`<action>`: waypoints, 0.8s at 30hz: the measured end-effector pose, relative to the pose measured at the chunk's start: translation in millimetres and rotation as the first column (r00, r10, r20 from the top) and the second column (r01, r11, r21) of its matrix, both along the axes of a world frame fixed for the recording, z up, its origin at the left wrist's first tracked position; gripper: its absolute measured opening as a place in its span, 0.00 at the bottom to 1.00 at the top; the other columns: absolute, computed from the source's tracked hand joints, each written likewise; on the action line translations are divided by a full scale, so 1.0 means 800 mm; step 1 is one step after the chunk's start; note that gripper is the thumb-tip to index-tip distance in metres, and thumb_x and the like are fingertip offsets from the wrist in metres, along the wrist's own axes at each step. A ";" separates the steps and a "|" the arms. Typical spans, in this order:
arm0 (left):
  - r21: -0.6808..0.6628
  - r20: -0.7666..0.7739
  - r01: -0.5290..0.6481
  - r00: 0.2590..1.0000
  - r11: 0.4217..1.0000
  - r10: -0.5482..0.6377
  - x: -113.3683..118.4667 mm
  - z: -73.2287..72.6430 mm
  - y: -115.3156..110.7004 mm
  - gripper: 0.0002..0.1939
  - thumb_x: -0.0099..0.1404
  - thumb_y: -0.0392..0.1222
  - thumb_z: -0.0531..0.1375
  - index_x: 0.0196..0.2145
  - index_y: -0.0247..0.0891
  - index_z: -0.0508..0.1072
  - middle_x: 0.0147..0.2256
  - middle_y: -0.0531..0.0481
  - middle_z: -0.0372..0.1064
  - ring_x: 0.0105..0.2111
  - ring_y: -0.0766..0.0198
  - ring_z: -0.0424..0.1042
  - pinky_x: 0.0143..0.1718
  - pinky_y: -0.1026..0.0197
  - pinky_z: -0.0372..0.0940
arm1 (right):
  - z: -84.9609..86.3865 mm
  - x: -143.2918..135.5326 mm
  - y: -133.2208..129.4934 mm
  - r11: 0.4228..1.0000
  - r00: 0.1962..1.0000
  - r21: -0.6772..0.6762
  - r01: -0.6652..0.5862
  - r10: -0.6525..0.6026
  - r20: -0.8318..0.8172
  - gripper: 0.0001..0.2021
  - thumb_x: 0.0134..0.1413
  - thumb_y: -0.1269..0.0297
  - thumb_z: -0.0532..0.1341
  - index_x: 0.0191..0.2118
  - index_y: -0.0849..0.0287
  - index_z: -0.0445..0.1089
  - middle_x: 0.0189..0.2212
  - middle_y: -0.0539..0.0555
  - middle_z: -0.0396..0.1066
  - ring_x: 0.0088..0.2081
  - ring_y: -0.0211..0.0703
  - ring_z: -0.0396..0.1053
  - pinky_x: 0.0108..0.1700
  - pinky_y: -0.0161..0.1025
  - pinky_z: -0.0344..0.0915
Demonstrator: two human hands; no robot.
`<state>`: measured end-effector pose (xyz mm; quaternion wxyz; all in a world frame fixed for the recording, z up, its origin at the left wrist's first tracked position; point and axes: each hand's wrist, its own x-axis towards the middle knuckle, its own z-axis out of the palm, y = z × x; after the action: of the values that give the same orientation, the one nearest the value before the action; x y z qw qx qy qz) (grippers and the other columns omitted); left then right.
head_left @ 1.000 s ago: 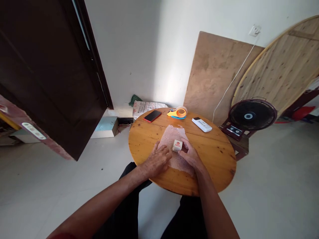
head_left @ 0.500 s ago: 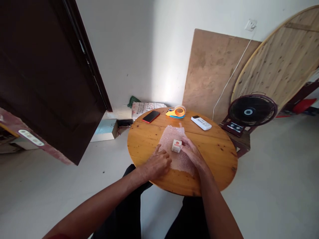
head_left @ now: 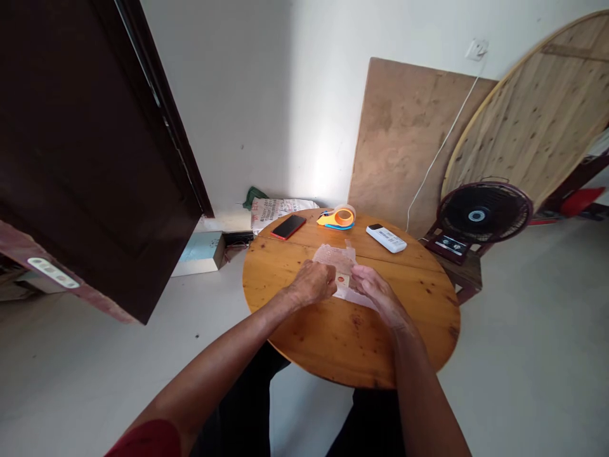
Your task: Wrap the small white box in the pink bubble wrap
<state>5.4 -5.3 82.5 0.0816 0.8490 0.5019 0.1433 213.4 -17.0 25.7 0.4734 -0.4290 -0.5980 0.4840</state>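
A sheet of bubble wrap (head_left: 335,255) lies on the round wooden table (head_left: 304,346), its near part folded up toward the small white box (head_left: 341,280) with a red mark. My left hand (head_left: 314,282) is closed on the wrap at the box's left side, fingers curled under and partly hidden. At the right side of the box, my right hand (head_left: 375,289) has its fingers bent together on the folded wrap. Part of the box shows between the two hands; its lower face is covered by the wrap.
Along the table's far side lie a red-edged phone (head_left: 288,226), an orange tape dispenser (head_left: 337,218) and a white device with a label (head_left: 386,237). A fan (head_left: 477,216) stands to the right. An open dark door (head_left: 90,139) is at the left.
The wrap's near edge has been lifted and folded away from me against the box. My left hand has moved forward and closed; my right hand's fingers have shifted from the box to the wrap.
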 end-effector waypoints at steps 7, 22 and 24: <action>-0.114 0.078 -0.046 0.995 0.992 0.055 0.003 -0.009 0.024 0.10 0.57 0.44 0.56 0.34 0.41 0.75 0.33 0.49 0.76 0.35 0.56 0.74 0.38 0.59 0.65 | 0.000 -0.011 0.002 0.994 0.968 -0.016 0.112 -0.105 0.228 0.18 0.41 0.50 0.67 0.37 0.55 0.73 0.47 0.54 0.73 0.45 0.52 0.72 0.47 0.46 0.69; -0.364 0.590 0.117 0.796 0.924 0.132 0.006 -0.070 0.057 0.11 0.53 0.45 0.62 0.29 0.34 0.75 0.26 0.53 0.70 0.25 0.70 0.65 0.26 0.67 0.58 | -0.007 -0.022 0.008 0.965 0.939 -0.034 0.259 -0.243 0.244 0.17 0.45 0.50 0.62 0.34 0.60 0.73 0.29 0.52 0.74 0.30 0.44 0.69 0.32 0.37 0.64; -0.373 0.639 0.127 0.754 0.919 0.155 0.007 -0.073 0.056 0.10 0.52 0.44 0.63 0.28 0.33 0.74 0.25 0.53 0.69 0.24 0.71 0.63 0.25 0.68 0.57 | -0.009 -0.023 0.010 0.961 0.934 0.004 0.275 -0.268 0.237 0.16 0.44 0.51 0.62 0.31 0.60 0.72 0.28 0.52 0.73 0.30 0.43 0.68 0.32 0.37 0.63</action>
<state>11.3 39.6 24.5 0.4203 0.7060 0.4657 0.3287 194.6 -8.9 18.4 0.4551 -0.5687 -0.5778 0.3684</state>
